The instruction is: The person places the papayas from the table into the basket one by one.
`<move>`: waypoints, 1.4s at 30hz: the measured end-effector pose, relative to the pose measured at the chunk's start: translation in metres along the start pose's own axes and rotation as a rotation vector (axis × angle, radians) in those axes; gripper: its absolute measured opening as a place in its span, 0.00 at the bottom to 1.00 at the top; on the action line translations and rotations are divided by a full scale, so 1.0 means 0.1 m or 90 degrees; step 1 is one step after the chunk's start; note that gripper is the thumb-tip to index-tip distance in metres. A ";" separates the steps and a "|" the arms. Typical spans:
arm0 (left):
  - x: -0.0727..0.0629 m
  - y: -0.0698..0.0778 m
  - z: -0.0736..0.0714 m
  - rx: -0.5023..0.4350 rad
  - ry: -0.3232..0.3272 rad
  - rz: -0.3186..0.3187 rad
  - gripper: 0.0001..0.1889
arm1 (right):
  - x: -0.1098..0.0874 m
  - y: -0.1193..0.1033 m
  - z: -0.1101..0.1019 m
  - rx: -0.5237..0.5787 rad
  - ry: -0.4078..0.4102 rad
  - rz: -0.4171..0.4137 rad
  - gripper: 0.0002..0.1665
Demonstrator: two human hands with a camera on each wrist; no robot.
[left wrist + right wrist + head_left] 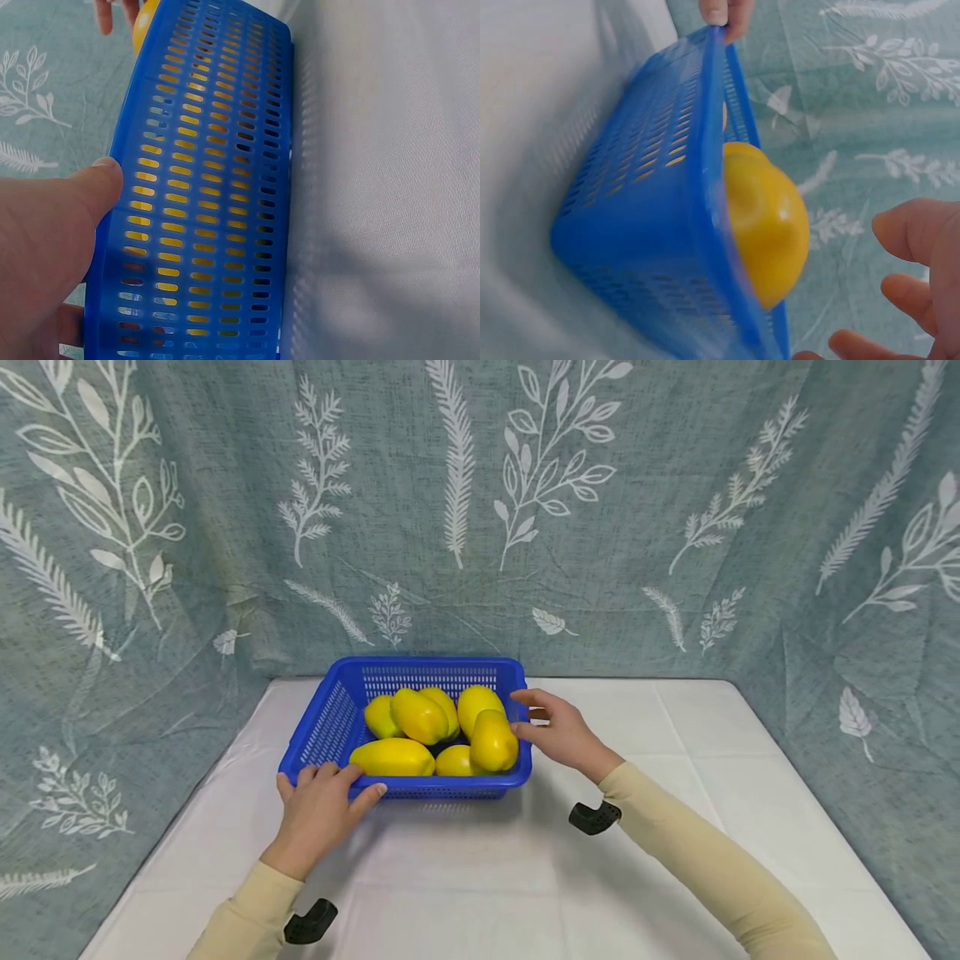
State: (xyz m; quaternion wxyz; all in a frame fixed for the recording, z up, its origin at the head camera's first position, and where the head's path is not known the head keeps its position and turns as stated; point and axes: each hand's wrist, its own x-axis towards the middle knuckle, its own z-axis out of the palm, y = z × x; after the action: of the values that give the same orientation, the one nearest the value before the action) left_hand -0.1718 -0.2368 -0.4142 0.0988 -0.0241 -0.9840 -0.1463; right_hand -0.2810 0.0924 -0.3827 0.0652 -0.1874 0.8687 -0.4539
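Note:
A blue plastic basket (438, 782) with slotted walls stands on the white-covered table. Inside lie several smooth, oblong yellow fruits that look like mangoes; one fruit (493, 741) is heaped highest at the near right corner, and a long one (393, 757) lies along the front wall. My left hand (318, 810) grips the rim near the front left corner, its thumb outside the front wall (191, 187) and its fingers over the rim. At the right rim, my right hand (558, 731) has its fingers spread and loosely bent, apart from the fruit (765, 221) in the right wrist view.
White cloth (645, 860) covers the table. A grey-green curtain (600, 610) with white leaf patterns hangs behind the basket and along both sides. A black wrist mount (311, 922) is by the left sleeve, another black mount (594, 818) by the right sleeve.

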 end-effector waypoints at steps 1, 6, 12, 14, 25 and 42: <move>0.00 0.00 0.00 0.000 0.000 0.000 0.25 | -0.02 0.03 0.00 0.003 0.004 0.005 0.32; -0.01 -0.01 0.02 -0.003 0.000 0.002 0.25 | -0.16 0.19 -0.02 0.008 0.016 0.022 0.32; -0.01 -0.01 0.01 -0.001 -0.008 -0.002 0.25 | -0.31 0.36 -0.17 0.011 0.056 0.038 0.33; -0.01 0.00 0.01 0.000 -0.013 -0.003 0.25 | -0.38 0.42 -0.25 0.012 0.066 0.048 0.33; 0.01 0.01 0.00 -0.004 -0.023 0.005 0.26 | -0.79 0.70 -0.70 -0.149 0.149 0.067 0.37; 0.00 -0.04 0.00 0.027 -0.035 -0.001 0.27 | -1.04 0.98 -0.85 -0.383 0.168 0.128 0.47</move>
State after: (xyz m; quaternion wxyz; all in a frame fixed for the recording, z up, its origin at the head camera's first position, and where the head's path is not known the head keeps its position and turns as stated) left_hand -0.1719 -0.2410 -0.4156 0.0723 -0.0254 -0.9892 -0.1251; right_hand -0.2358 0.2479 -0.4193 -0.0617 -0.0510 0.9787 -0.1892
